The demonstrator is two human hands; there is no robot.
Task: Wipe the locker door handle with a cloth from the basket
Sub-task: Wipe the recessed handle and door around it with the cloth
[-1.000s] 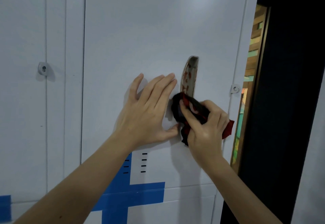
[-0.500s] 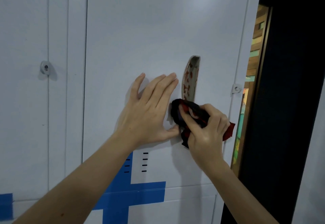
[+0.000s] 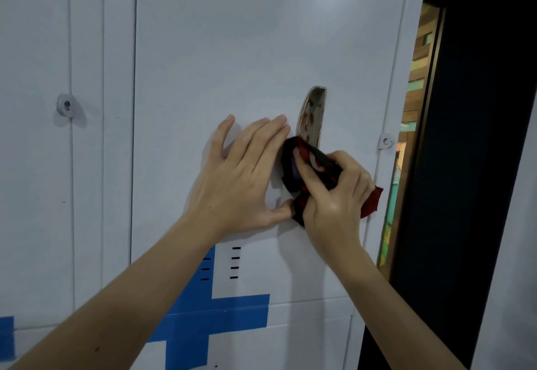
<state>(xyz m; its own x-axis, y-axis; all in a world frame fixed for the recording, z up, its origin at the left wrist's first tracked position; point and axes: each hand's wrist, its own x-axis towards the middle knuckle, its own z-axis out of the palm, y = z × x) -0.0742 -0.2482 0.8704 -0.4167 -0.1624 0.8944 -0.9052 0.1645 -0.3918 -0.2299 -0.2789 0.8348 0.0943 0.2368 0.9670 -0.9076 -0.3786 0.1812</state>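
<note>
Wiping under way! Left hand (image 3: 238, 177) lies flat on the locker door (image 3: 232, 49), fingers straight and spread, thumb tip touching the cloth. At its two o'clock sits the curved handle (image 3: 312, 116). The upper part is bare and shows reddish patches, stain or reflection, I cannot tell. Its six o'clock end is covered by the black-and-red cloth (image 3: 322, 166). Right hand (image 3: 334, 204) grips that cloth, fingers curled round it, pressing it on. Cloth fetched, lower end getting rubbed; by my reckoning the upper stretch remains.
</note>
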